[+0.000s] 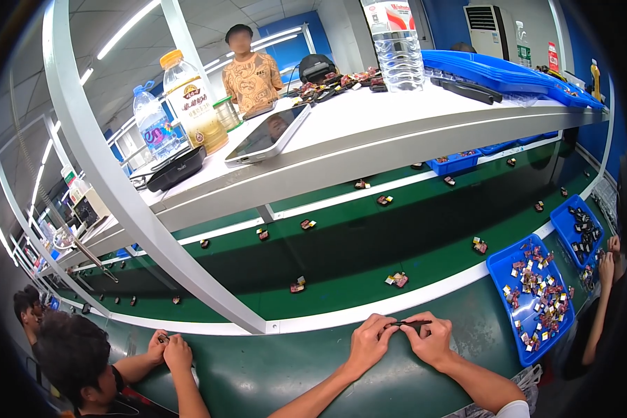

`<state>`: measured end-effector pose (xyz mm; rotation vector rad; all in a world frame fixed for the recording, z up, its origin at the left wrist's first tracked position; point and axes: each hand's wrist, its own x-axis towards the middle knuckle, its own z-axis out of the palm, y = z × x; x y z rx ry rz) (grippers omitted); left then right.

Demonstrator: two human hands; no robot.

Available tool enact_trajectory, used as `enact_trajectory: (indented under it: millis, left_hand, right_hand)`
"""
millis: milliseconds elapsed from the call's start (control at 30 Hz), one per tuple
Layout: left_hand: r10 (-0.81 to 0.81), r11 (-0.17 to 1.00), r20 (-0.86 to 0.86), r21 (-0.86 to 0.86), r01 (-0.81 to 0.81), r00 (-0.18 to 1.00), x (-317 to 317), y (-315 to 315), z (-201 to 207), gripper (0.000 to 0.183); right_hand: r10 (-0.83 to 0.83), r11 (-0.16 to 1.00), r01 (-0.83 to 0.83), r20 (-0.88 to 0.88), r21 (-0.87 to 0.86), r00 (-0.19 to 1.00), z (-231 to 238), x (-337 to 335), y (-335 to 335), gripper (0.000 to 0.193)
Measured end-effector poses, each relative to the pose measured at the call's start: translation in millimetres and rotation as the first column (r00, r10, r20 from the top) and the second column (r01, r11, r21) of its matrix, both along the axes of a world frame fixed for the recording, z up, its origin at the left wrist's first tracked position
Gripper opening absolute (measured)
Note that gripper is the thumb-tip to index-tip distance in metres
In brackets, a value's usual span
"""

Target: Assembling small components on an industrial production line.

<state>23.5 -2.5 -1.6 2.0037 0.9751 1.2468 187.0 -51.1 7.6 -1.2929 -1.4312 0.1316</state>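
Observation:
My left hand [369,343] and my right hand [432,339] meet over the green work surface [292,369] near its white edge strip. Together they pinch a small dark part [409,324] between the fingertips. Both hands have their fingers closed on it. A blue tray [500,268] filled with several small dark and yellow parts lies just to the right of my right hand.
A green conveyor belt [369,244] carries scattered small parts. A second blue tray [575,207] sits at far right by another person's hands [608,261]. A co-worker's hands [171,346] work at lower left. A white shelf [397,125] overhead holds bottles, a tablet and blue trays.

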Motion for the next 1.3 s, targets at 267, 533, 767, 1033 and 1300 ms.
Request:
enact_trajectory:
  millis: [267, 533, 767, 1033, 1300]
  left_hand:
    - [0.0, 1.0, -0.011, -0.019, 0.0, 1.0, 0.4, -0.1, -1.0, 0.019]
    - [0.012, 0.998, -0.008, 0.06, -0.011, 1.0, 0.3, -1.5, -0.8, 0.024]
    - [0.019, 0.997, -0.051, 0.07, -0.015, 0.999, -0.1, -1.5, -1.0, 0.025]
    - [0.014, 0.997, -0.06, 0.082, -0.009, 0.998, 0.0, -3.3, 5.3, 0.02]
    - [0.011, 0.998, -0.051, 0.062, -0.008, 0.999, -0.2, -3.9, 3.4, 0.023]
  right_hand:
    - [-0.007, 1.0, 0.007, 0.005, -0.007, 1.0, 0.3, 0.2, -0.4, 0.016]
    - [0.028, 0.999, -0.027, 0.045, -0.021, 0.999, 3.6, 0.7, -2.3, 0.015]
    - [0.013, 1.0, -0.013, 0.052, -0.002, 0.999, 1.5, 0.7, -0.8, 0.016]
    - [0.014, 1.0, -0.014, 0.078, 0.007, 0.997, 3.1, 0.1, -1.9, 0.017]
    - [0.014, 1.0, -0.015, 0.076, 0.01, 0.997, 0.7, 1.7, -2.7, 0.017]
